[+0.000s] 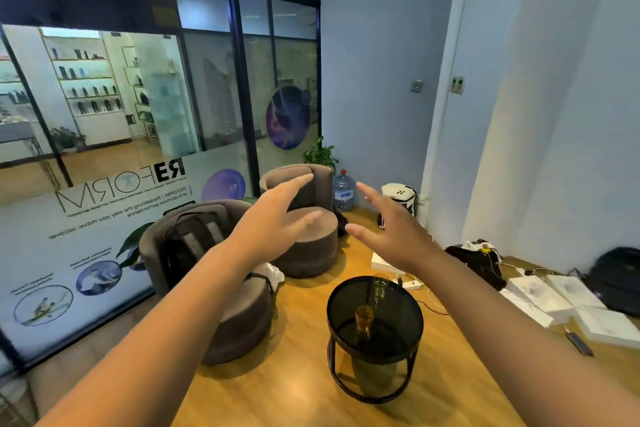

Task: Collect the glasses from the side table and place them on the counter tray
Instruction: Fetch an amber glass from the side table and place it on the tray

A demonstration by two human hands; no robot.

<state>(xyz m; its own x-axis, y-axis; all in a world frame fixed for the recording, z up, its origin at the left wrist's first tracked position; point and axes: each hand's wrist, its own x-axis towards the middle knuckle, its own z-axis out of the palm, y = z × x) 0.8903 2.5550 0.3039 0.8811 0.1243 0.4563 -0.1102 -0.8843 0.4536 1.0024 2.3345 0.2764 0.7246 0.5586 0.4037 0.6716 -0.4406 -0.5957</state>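
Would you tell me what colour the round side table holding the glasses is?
The side table has a dark smoked-glass top on a black metal frame, seen in the head view.

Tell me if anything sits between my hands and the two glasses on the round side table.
Nothing visible does. Both the left hand and right hand are open, held out in the air above and beyond the side table. The near glass and far glass stand uncovered on its top.

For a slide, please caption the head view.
Open hands reach toward two glasses on a side table.
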